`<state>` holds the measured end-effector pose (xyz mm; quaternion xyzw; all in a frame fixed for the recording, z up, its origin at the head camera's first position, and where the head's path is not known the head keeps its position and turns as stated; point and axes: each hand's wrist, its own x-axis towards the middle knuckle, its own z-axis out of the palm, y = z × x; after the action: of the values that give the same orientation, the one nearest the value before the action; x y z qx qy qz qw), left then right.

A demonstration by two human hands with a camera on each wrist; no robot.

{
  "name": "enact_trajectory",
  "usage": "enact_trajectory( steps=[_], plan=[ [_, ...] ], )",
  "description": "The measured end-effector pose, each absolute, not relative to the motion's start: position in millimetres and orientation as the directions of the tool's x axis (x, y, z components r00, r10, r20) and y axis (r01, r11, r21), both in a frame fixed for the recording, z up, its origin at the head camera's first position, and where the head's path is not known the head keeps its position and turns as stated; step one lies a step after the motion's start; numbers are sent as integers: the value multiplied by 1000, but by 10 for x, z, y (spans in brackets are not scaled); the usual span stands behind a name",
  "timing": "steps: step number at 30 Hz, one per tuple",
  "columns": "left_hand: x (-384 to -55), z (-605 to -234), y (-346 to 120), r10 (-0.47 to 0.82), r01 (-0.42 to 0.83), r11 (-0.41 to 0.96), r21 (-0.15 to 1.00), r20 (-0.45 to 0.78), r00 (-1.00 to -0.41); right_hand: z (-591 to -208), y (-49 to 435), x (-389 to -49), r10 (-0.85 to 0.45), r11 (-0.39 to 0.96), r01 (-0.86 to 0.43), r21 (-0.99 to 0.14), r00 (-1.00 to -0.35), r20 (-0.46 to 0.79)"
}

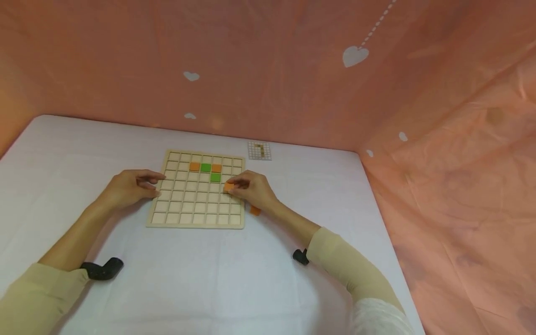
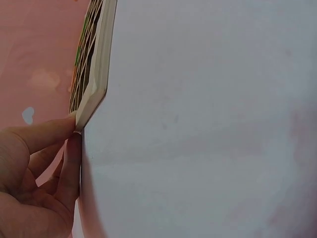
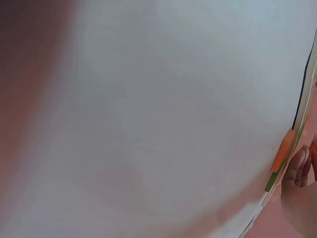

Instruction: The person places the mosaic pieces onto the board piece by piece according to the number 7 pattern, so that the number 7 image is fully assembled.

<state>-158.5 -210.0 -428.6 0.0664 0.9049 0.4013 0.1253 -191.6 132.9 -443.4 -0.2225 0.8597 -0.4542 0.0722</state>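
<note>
A pale wooden grid board [image 1: 189,196] lies on the white cloth. In its upper rows sit two orange square tiles and a green tile [image 1: 205,167] in a line, with another green tile [image 1: 215,177] below the right-hand orange one. My right hand [image 1: 254,188] pinches an orange tile [image 1: 228,187] over the board's right columns. My left hand [image 1: 124,188] touches the board's left edge, thumb and fingertips spread along it. Close up, the left thumb and fingers [image 2: 42,136] meet the board's rim. Beneath my right wrist, a loose orange tile [image 1: 255,211] partly shows.
Behind the board's right corner lies a small card [image 1: 259,150] printed with a grid and a coloured pattern. In the right wrist view an orange tile [image 3: 283,150] and a green tile [image 3: 274,180] lie beside the board's edge. A peach curtain [image 1: 268,70] surrounds the table.
</note>
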Motion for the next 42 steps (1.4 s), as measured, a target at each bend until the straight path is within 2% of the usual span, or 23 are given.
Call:
enact_trajectory(
  steps=[8, 28, 34, 42],
  plan=[
    [-1591, -4241, -2165, 222, 8, 686, 728, -198, -955, -4427, 1092, -1975, -493, 504, -370, -780, -865, 91],
    [-1606, -4252, -2104, 216, -1, 674, 738, -199, -956, -4466, 930, -1986, -477, 616, -408, -674, -874, 94],
    [-1607, -4237, -2103, 211, -10, 666, 746, -201, -957, -4467, 926, -2009, -489, 602, -432, -672, -864, 117],
    [-1593, -4274, -2093, 225, 1, 661, 750, -197, -954, -4492, 1003, -1978, -490, 580, -401, -709, -867, 89]
  ],
)
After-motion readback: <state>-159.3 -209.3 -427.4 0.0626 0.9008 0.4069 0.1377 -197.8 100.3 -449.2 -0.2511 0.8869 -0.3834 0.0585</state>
